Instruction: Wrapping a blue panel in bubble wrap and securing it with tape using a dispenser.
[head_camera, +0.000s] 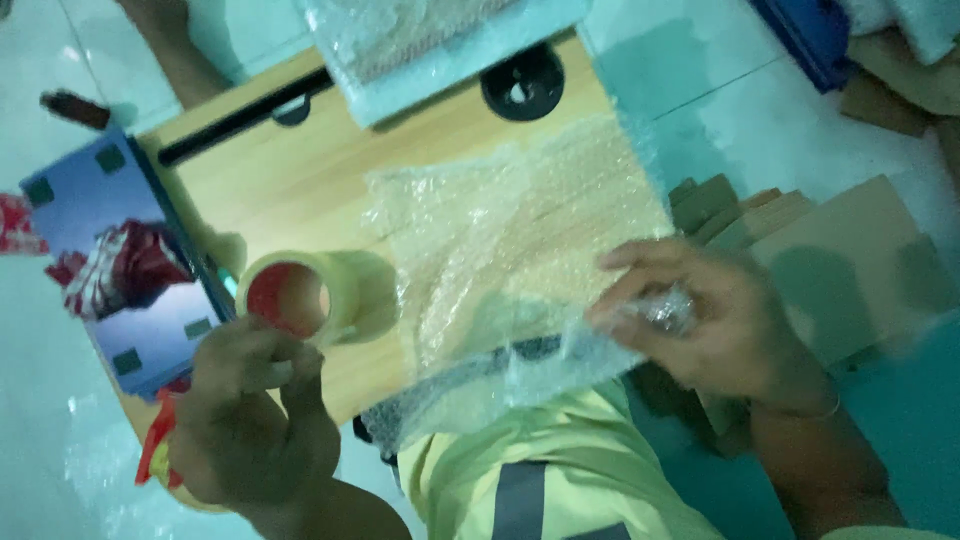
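Now a sheet of bubble wrap (510, 260) is lying spread over the near part of the wooden surface (300, 170), and its lower edge is hanging down toward the person's yellow-green shirt (520, 470). The right hand (715, 320) is pinching a crumpled corner of this wrap, with its fingers (640, 255) closing around it. The left hand (250, 400) is holding a roll of yellowish tape (315, 295) just beside the wrap; thumb and fingers are gripping the roll's near rim. A blue box (110, 260) is lying left of the roll. Some cardboard pieces (850, 260) are sitting on the right, on the floor.
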